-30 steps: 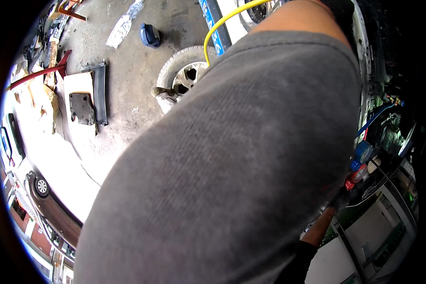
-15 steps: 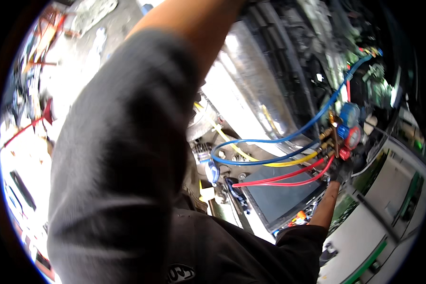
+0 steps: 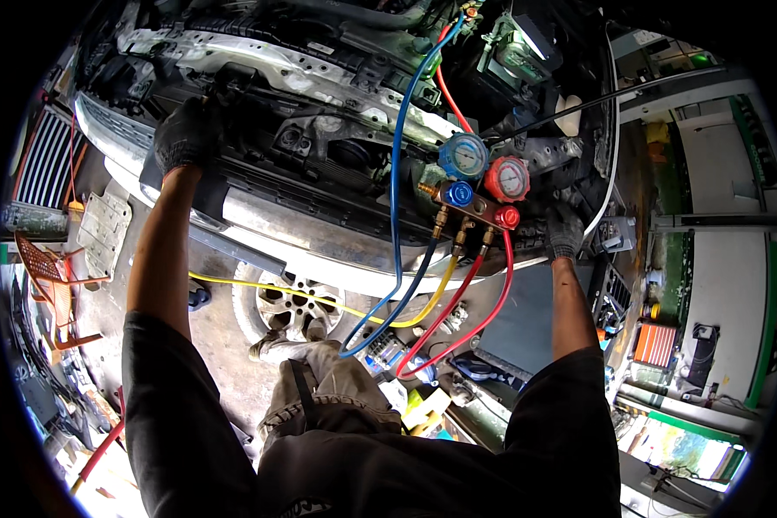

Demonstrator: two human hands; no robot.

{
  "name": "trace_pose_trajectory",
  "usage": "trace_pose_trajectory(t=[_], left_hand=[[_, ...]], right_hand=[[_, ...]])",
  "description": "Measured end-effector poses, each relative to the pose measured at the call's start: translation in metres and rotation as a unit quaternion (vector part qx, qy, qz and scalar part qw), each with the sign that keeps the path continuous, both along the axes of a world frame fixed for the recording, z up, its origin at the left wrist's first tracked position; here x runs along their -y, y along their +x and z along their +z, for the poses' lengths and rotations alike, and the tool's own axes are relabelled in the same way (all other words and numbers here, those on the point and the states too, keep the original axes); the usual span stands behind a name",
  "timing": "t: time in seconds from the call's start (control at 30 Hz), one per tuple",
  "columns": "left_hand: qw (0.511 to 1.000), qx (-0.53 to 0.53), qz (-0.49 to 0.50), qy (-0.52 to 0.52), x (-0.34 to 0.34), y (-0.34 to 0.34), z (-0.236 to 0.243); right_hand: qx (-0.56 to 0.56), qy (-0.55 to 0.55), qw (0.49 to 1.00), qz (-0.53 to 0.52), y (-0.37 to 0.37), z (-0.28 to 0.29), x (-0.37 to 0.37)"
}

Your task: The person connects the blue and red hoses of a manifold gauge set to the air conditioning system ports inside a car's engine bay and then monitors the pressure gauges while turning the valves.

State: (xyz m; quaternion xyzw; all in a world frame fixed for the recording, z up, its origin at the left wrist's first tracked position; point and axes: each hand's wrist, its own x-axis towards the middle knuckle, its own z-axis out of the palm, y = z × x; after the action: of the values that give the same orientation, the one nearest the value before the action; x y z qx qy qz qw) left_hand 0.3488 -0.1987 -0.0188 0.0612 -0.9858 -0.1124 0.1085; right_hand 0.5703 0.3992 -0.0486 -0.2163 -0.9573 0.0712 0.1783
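In a dark glove, my left hand (image 3: 188, 136) is at the left side of the car's opened front end, its fingers curled. What they close on, if anything, is too dark to make out. My right hand (image 3: 565, 231), also gloved, rests at the right front edge of the car, its fingers hard to tell from the dark trim. Left of it sits a gauge manifold (image 3: 479, 205) with a blue gauge (image 3: 464, 156) and a red gauge (image 3: 507, 179). A blue hose (image 3: 396, 173), a yellow hose (image 3: 437, 298) and a red hose (image 3: 473, 326) hang in loops from it.
A loose wheel (image 3: 289, 302) lies on the floor by my feet. At lower right stand a dark flat-topped cart (image 3: 527, 315) and a bench with green edging (image 3: 764, 319). An orange chair (image 3: 53, 289) is at the left. A thin prop rod (image 3: 613, 104) crosses the engine bay.
My view has swung round to face the car's front squarely. My left arm, earlier raised across the view, now reaches down to the front end. My right hand is now apart from the manifold.
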Motion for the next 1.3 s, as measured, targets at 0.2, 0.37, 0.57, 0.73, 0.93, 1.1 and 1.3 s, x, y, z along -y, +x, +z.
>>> trace_pose_trajectory(t=[0.2, 0.37, 0.57, 0.73, 0.93, 1.1, 1.3], left_hand=[[1.000, 0.008, -0.011, -0.022, 0.001, -0.001, -0.005], [0.996, 0.011, -0.047, -0.079, 0.018, -0.009, -0.022], [0.989, 0.015, -0.052, -0.135, 0.009, -0.004, -0.014], [0.986, 0.007, -0.070, -0.149, 0.013, -0.009, -0.022], [0.997, 0.013, -0.038, -0.066, -0.004, 0.004, 0.001], [0.999, 0.021, 0.002, -0.024, -0.005, 0.003, 0.006], [0.999, 0.009, -0.006, -0.036, -0.003, 0.005, 0.003]], right_hand=[[0.012, -0.028, 0.999, -0.009, 0.002, 0.004, 0.003], [0.005, -0.008, 1.000, -0.020, -0.001, 0.003, 0.006], [0.001, -0.005, 1.000, -0.029, 0.000, 0.002, 0.004], [0.013, -0.008, 0.999, -0.046, 0.000, 0.003, 0.004], [0.010, -0.007, 0.999, -0.053, 0.001, 0.001, 0.003], [-0.023, -0.010, 1.000, -0.006, 0.002, -0.001, 0.001], [-0.003, -0.020, 0.999, -0.035, -0.001, 0.007, 0.011]])
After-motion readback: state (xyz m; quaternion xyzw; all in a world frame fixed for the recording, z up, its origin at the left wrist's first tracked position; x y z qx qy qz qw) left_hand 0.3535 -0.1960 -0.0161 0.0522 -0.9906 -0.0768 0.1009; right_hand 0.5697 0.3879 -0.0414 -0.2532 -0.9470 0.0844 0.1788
